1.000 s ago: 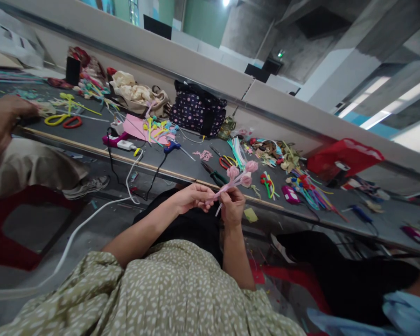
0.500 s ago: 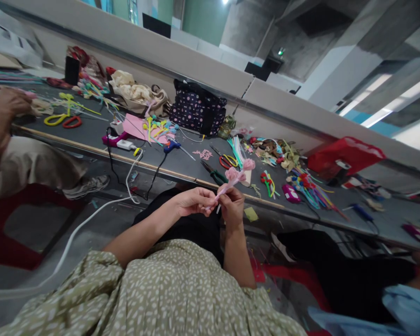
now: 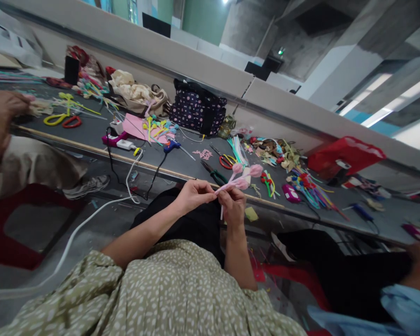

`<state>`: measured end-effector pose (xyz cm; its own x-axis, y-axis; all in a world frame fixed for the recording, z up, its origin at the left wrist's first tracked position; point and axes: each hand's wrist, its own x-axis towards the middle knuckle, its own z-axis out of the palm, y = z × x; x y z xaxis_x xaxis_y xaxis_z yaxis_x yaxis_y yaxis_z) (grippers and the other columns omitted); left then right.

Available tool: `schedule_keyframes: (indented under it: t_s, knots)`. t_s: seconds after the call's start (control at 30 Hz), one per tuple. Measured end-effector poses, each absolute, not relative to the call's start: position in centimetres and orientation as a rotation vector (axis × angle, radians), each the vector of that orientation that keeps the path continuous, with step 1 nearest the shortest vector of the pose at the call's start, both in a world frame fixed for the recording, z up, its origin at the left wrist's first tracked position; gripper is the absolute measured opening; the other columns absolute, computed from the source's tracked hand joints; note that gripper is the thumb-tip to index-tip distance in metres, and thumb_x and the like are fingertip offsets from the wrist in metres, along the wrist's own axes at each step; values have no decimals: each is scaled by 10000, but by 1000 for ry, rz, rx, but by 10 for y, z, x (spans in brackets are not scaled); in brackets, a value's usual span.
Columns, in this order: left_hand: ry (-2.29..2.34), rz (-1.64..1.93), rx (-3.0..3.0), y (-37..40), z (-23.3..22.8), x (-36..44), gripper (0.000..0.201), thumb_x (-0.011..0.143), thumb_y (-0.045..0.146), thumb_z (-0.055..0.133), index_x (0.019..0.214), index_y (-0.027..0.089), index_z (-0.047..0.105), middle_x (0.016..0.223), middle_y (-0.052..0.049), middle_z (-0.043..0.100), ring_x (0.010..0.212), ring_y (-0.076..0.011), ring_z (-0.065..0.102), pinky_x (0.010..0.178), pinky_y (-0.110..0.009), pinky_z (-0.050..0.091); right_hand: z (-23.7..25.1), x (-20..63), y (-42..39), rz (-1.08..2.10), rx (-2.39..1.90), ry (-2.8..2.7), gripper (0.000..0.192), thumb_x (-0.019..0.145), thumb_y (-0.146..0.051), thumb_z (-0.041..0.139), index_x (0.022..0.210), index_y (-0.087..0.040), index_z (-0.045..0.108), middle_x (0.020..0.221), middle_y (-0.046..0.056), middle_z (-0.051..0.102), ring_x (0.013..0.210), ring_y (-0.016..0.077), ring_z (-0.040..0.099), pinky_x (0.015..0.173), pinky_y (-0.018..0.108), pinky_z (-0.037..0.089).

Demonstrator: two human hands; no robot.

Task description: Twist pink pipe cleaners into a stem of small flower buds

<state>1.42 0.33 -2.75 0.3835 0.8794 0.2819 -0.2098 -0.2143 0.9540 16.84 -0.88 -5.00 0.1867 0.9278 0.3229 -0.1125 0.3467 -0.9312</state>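
Note:
Both my hands meet over my lap, just in front of the table edge. My left hand [image 3: 193, 193] pinches the stems of a pink pipe-cleaner flower bunch [image 3: 243, 175], whose fuzzy pink heads point up and to the right. My right hand [image 3: 234, 206] grips the same stems from below, and a short white stem end hangs under it. Green-handled pliers [image 3: 214, 175] and red-handled scissors [image 3: 224, 161] lie on the grey table [image 3: 182, 161] just beyond my hands.
Loose pipe cleaners, a glue gun [image 3: 171, 147], a power strip [image 3: 126, 144] with trailing cables, a dotted bag [image 3: 198, 112] and a red bag [image 3: 345, 156] crowd the table. Another person's hand [image 3: 2, 116] works at the far left; a person in blue [image 3: 406, 298] sits at my right.
The flower bunch has tilted further to the right in my hands, and my left hand has risen slightly. The person's hand at far left shifted along the table.

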Motion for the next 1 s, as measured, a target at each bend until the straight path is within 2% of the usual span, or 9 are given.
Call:
schedule_keyframes:
  t_s: [0.2,0.37,0.6,1.0]
  knots:
    - [867,1458,1893,-2,-34,17,213,807,288,623,639,158,612,604,10,539,562,-93,458,528,-221,329,-48,162,-12,844,-920,-1134,181,725,-313,707,672,-160,627,531,-70,452,468,59,338,467,219,258]
    - [960,1527,2208,-7,-33,16,218,865,247,536,668,178,598,628,1,533,576,-105,484,551,-233,337,-49,156,-12,807,-896,-1070,151,713,-294,719,705,-180,621,598,-60,540,494,70,416,533,226,363]
    - [1076,1600,2473,-6,-36,19,220,884,222,500,685,184,587,662,-19,548,635,-132,520,603,-253,361,-55,152,-8,633,-980,-1078,194,722,-336,701,693,-176,596,630,-43,557,554,86,475,573,230,417]
    - [1095,1583,2459,-3,-39,18,220,879,209,499,679,183,587,664,-21,548,632,-131,507,602,-258,349,-56,152,-9,666,-929,-1077,172,709,-297,736,709,-158,635,656,-30,580,563,85,491,587,235,427]
